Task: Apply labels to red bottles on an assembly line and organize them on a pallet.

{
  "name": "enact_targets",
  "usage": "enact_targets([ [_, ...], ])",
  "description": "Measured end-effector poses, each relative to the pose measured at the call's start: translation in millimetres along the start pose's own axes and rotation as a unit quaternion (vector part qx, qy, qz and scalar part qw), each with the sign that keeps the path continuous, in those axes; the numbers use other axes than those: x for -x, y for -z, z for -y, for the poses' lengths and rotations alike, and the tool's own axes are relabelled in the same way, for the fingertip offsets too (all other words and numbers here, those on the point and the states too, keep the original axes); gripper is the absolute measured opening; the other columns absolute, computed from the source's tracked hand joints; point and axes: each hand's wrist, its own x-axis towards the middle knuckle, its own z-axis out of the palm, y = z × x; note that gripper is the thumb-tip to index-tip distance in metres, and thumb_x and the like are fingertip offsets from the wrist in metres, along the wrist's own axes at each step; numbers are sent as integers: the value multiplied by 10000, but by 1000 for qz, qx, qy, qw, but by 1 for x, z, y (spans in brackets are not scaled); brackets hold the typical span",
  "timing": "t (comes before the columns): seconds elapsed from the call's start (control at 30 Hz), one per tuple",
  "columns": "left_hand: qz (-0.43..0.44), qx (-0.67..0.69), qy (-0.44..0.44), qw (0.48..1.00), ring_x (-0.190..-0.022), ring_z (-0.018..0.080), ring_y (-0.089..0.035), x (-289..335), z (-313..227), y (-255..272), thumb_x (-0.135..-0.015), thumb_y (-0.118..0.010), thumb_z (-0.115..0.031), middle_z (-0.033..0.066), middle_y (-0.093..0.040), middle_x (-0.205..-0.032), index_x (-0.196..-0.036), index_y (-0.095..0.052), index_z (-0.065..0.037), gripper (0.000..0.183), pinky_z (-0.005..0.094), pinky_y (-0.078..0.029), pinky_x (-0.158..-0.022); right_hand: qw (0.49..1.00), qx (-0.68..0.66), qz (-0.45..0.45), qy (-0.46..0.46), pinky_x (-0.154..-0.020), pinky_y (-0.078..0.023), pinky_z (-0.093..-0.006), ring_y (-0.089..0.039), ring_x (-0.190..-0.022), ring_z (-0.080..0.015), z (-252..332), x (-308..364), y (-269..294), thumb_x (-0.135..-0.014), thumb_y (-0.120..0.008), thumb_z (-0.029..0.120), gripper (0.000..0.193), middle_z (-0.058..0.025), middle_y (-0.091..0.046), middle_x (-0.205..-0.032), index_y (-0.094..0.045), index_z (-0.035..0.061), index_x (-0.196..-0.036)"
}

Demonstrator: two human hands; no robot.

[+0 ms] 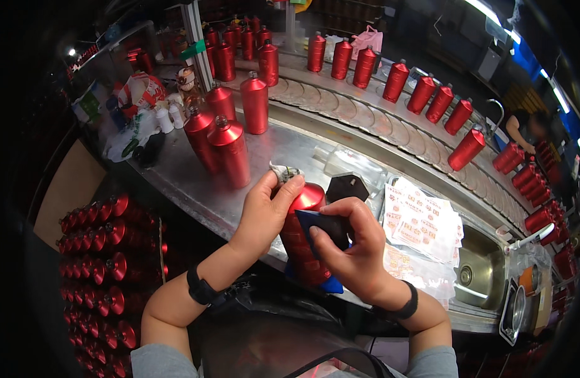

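A shiny red bottle (307, 196) stands tilted at the table's near edge, right in front of me. My left hand (269, 205) is closed at its top, with a crumpled white cloth (285, 171) between thumb and fingers; the bottle's neck is hidden there. My right hand (356, 246) pinches a flat dark blue piece (310, 220), like a scraper, against the bottle's side. Under the bottle's base lies some blue material (333, 285). Just beyond my right hand is a black many-sided block (348, 186).
Several red bottles (230, 154) stand left on the metal table (176, 179). Behind runs a conveyor of overlapping plates (365, 118), with more bottles beyond. Printed sheets (422, 217) and a sink (476, 268) are on the right. Stacked bottles (107, 264) fill the lower left. Another person (523, 129) is at far right.
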Motion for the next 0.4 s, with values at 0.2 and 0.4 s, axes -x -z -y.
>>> enact_targets([
  [0.2,-13,-10,-6,1000,-958,74,-587,8,24,-5,-996,-610,-201,16,-645,-1041,-1130,-635,-25,222,245,-479,-877,994,89,-43,-41,-719,-504,-354,-641,-812,-285,-37,10,27,-759,-713,16,225,-154,-618,-876,-607,-4,-956],
  [0.4,-13,-31,0,999,-965,79,-596,16,41,-33,-996,-612,-212,24,-652,-1047,-1143,-637,-16,247,249,-485,-880,987,-106,-19,-117,-826,-491,-281,-642,-890,-237,-58,44,65,-882,-697,134,260,-94,-648,-1067,-599,22,-1095],
])
